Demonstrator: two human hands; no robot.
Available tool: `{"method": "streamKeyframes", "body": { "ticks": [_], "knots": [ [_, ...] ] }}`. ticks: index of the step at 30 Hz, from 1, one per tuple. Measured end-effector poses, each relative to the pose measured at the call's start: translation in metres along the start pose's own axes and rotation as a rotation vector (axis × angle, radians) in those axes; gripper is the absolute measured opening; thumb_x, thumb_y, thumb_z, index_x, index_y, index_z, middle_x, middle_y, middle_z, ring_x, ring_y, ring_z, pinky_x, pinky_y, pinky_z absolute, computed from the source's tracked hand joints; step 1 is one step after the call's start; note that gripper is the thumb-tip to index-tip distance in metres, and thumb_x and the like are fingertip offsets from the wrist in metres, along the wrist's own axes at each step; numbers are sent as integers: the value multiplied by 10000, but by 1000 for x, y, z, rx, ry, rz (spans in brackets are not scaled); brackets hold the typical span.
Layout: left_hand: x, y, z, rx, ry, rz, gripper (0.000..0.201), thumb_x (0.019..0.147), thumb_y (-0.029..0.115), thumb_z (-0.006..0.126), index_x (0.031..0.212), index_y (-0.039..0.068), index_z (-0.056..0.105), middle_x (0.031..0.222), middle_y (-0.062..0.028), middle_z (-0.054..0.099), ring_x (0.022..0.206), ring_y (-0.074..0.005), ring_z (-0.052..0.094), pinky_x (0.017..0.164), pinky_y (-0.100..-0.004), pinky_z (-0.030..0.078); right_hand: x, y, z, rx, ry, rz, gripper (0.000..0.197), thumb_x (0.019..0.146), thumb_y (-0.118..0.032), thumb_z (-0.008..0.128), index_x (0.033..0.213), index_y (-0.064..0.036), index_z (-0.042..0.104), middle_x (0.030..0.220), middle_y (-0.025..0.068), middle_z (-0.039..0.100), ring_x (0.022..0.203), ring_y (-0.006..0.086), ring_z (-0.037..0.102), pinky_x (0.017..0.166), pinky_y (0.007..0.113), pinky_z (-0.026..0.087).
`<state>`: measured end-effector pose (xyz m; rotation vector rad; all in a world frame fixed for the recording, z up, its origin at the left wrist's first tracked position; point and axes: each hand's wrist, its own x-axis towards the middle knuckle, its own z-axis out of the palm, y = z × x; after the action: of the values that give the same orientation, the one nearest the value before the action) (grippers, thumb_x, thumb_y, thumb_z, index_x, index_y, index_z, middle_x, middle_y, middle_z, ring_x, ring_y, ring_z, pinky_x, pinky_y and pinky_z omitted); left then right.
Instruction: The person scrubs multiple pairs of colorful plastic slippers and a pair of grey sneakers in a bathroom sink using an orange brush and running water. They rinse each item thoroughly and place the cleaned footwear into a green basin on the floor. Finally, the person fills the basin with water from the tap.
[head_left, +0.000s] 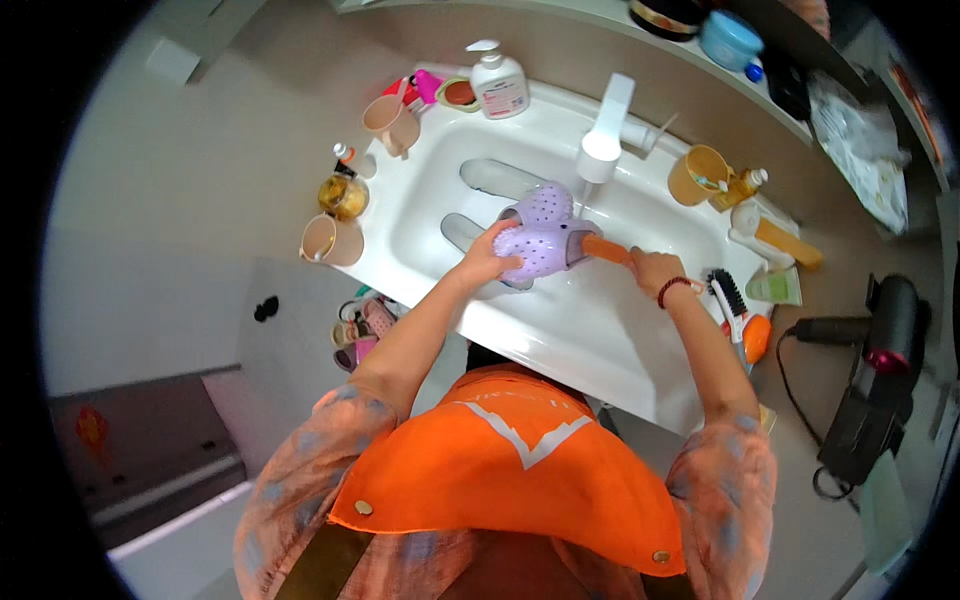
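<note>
on the near side of the white faucet, the left hand grips the purple clog, its long axis lying sideways; the right hand, closed around the orange handle, is nearer to its opening.

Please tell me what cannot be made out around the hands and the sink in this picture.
All in the head view:
- The far end of the orange handle, in the right hand: hidden inside the nearer purple clog.
- Part of the lower grey insole: covered by the left hand and that clog.
- Fine print on the white pump bottle: too small and blurred.
</note>
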<state>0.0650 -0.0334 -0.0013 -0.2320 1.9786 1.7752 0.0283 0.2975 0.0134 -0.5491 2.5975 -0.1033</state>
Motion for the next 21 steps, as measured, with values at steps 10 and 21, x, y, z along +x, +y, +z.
{"method": "streamKeyframes", "body": {
  "ticks": [10,21],
  "knots": [
    [23,50,-8,-282,62,59,751,747,211,767,1353,111,334,1197,-123,517,1107,-224,526,936,-372,460,33,-56,-2,926,-58,41,368,927,-441,475,895,-85,558,617,53,536,526,194,505,476,336,382],
    [17,-15,60,-1217,-377,106,557,898,486,523,1170,1,559,1063,-128,642,914,-235,642,820,-382,527,26,-101,-15,1626,-379,232,331,950,-476,465,857,-163,519,559,-90,366,430,38,299,384,199,248]
  ]
}}
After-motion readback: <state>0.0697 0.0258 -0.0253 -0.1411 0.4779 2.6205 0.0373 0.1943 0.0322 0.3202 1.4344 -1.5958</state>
